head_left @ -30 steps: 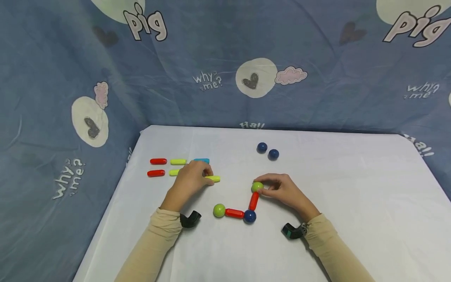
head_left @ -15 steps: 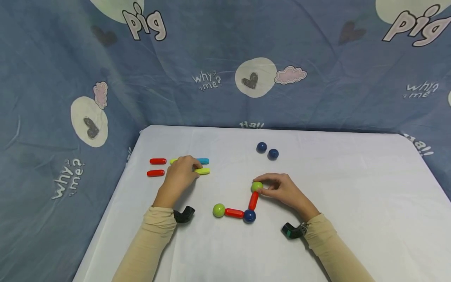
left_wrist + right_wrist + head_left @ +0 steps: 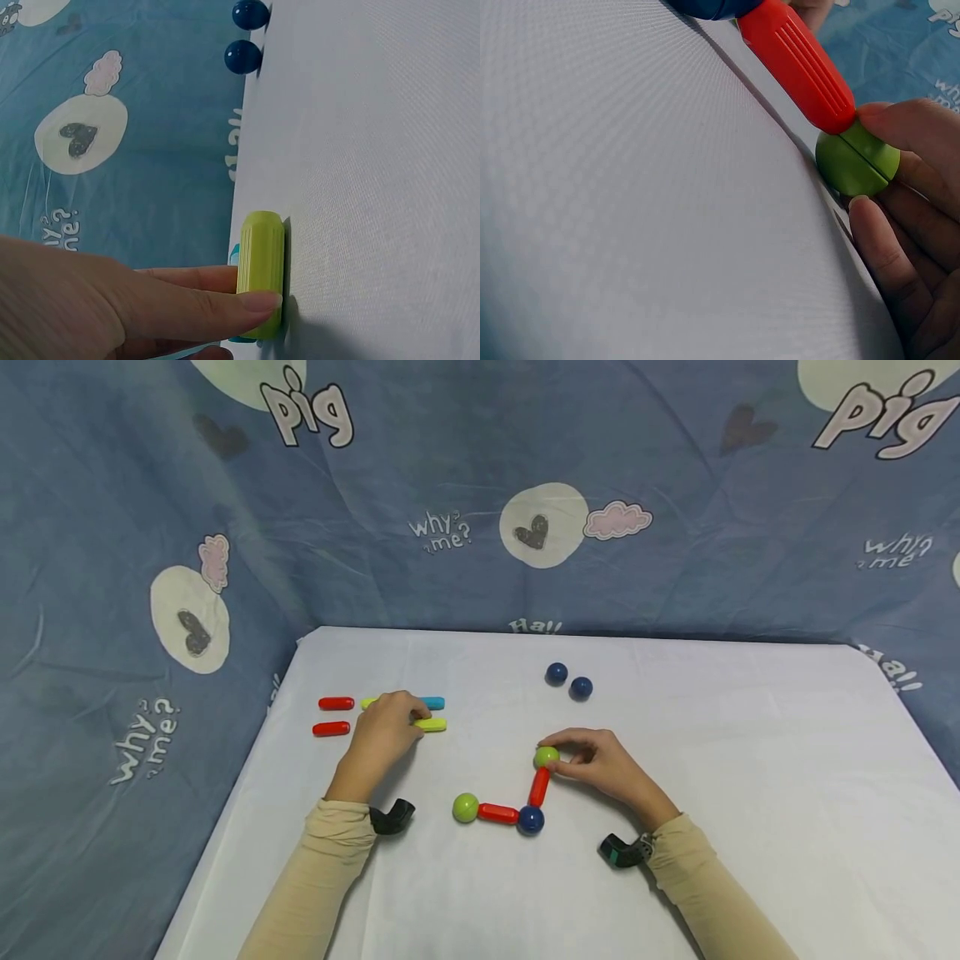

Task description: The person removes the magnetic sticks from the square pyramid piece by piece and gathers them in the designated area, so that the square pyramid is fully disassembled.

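Note:
My left hand (image 3: 384,733) pinches a yellow-green rod (image 3: 432,725) between thumb and fingers, low over the white cloth. Behind that hand lie a blue rod (image 3: 433,702) and another yellow-green rod (image 3: 367,702), both partly covered. My right hand (image 3: 600,764) holds a green ball (image 3: 857,161) between thumb and fingertips. A red rod (image 3: 801,64) joins this ball to a dark blue ball (image 3: 530,820). From there a second red rod (image 3: 498,813) runs left to another green ball (image 3: 465,807), so the joined pieces form an angle.
Two loose dark blue balls (image 3: 557,673) lie toward the back of the white-covered table (image 3: 750,760). Two loose red rods (image 3: 332,728) rest left of my left hand. A blue printed curtain (image 3: 465,585) stands behind the table and along its left side.
My left hand has moved left and slightly back with the yellow-green rod, bringing it beside the blue rod, then stayed nearly still. My right hand keeps its place on the green ball.

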Available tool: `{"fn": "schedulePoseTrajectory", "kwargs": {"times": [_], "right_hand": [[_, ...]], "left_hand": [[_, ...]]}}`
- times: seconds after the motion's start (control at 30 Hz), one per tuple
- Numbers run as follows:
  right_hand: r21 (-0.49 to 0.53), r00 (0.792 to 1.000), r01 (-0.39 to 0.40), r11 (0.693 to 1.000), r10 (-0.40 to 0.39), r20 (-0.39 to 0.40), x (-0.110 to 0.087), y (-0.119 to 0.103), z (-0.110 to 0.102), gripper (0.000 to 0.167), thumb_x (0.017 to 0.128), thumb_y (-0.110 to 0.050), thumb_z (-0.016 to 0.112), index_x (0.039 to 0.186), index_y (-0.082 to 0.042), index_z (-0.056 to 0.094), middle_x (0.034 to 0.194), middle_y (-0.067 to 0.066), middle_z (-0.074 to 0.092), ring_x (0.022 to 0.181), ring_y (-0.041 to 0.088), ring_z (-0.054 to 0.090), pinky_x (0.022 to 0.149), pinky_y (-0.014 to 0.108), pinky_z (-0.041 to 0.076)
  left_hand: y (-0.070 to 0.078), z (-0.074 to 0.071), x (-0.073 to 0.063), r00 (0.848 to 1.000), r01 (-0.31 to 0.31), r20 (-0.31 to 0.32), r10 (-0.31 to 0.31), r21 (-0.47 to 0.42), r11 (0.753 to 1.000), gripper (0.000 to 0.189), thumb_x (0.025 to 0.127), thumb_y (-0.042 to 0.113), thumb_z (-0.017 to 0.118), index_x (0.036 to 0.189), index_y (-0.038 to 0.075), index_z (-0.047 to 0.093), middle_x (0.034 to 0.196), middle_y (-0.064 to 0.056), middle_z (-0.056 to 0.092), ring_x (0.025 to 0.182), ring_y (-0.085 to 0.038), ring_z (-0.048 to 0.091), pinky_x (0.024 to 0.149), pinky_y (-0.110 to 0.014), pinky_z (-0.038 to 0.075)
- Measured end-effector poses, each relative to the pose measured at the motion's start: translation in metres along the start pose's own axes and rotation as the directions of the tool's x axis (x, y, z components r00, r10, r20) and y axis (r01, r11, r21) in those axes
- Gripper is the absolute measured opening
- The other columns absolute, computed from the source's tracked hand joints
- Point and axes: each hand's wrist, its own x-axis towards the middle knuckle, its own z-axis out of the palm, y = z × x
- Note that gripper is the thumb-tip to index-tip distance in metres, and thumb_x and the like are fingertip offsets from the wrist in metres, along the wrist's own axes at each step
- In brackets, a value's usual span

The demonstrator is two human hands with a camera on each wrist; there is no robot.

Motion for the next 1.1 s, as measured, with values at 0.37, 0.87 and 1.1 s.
{"fn": "schedulePoseTrajectory", "kwargs": {"times": [0.37, 0.87, 1.1], "right_hand": [[0.003, 1.0, -0.003, 1.0, 0.003, 0.001, 0.0, 0.002, 0.0, 0.032, 0.09, -0.017, 0.081, 0.121, -0.016, 0.075, 0.122, 0.007, 0.074, 0.074, 0.007, 0.059, 0.067, 0.021, 0.052], [-0.005, 0.999, 0.036, 0.999, -0.036, 0.007, -0.001, 0.003, 0.0, 0.035, 0.088, -0.013, 0.082, 0.122, -0.015, 0.075, 0.123, 0.006, 0.075, 0.082, 0.007, 0.062, 0.069, 0.021, 0.055], [-0.012, 0.999, 0.028, 1.0, -0.028, 0.015, 0.0, 0.002, 0.0, 0.037, 0.091, -0.015, 0.08, 0.126, -0.016, 0.074, 0.128, 0.006, 0.073, 0.095, 0.007, 0.064, 0.075, 0.022, 0.056]], "left_hand": [[0.0, 0.004, 0.001, 0.999, -0.027, -0.023, 0.026, -0.033, 0.999, 0.027, 0.083, -0.003, 0.08, 0.109, 0.005, 0.079, 0.117, -0.014, 0.075, 0.109, -0.03, 0.069, 0.091, -0.049, 0.057], [0.016, 0.006, -0.004, 0.995, -0.104, -0.016, 0.103, -0.059, 0.993, 0.025, 0.086, 0.014, 0.084, 0.109, 0.008, 0.079, 0.107, -0.007, 0.076, 0.105, -0.027, 0.07, 0.09, -0.045, 0.056], [0.05, 0.026, -0.016, 0.973, -0.196, 0.098, 0.21, -0.129, 0.972, 0.017, 0.09, 0.034, 0.081, 0.089, 0.018, 0.078, 0.081, 0.006, 0.07, 0.078, -0.013, 0.06, 0.073, -0.031, 0.05]]}}
